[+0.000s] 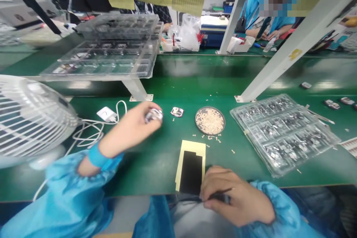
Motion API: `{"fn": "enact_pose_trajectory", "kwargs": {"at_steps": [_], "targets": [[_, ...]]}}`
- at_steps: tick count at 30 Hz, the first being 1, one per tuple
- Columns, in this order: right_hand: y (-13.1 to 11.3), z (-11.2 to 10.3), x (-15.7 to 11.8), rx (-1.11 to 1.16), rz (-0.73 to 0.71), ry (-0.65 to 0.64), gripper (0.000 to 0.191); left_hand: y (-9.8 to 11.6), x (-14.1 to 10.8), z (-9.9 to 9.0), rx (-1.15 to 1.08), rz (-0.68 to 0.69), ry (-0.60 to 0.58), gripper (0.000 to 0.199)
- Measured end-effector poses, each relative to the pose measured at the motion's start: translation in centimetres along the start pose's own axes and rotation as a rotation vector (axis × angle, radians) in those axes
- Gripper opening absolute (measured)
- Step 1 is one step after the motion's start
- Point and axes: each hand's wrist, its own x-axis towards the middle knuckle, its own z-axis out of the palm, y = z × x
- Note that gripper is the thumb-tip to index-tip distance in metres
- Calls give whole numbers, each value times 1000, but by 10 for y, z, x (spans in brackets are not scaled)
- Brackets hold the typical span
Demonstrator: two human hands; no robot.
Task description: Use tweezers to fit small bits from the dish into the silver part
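My left hand (pixel 131 126) is closed on a small silvery watch-case-like part (pixel 153 114), raised over the green bench. Just to its right, a similar part (pixel 177 111) lies flat on the bench. My right hand (pixel 231 195) is at the bench's front edge, its fingers pinched on a dark slim tool (pixel 221 195) that is mostly hidden and blurred. Next to those fingers is a black sheet (pixel 191 171) on top of yellow paper (pixel 193 145). A round dish (pixel 210 120) full of tiny pale pieces stands beyond, with several loose pieces near its rim.
On the right is a clear compartment tray (pixel 284 134) full of small metal parts. More clear trays (pixel 111 52) stand on a raised shelf. A white fan (pixel 33 119) and a charger with cable (pixel 106 114) occupy the left. A co-worker (pixel 273 15) sits across the bench.
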Motion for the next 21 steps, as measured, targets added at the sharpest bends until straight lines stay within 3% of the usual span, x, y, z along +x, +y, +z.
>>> {"fn": "enact_pose_trajectory", "kwargs": {"at_steps": [3, 6, 10, 12, 21], "targets": [[0, -4, -2, -31, 19, 45, 9, 21, -7, 40, -324, 52, -359, 24], [5, -10, -1, 105, 69, 186, 6, 30, -11, 73, -465, 50, -483, 24], [19, -12, 15, 128, 207, 520, 5, 22, -16, 100, -688, -51, -518, 27], [27, -10, 24, 89, 272, 621, 10, 14, -17, 106, -726, -63, -494, 27], [40, -3, 27, -20, 323, 582, 11, 4, -23, 112, -677, -1, -482, 21]]}}
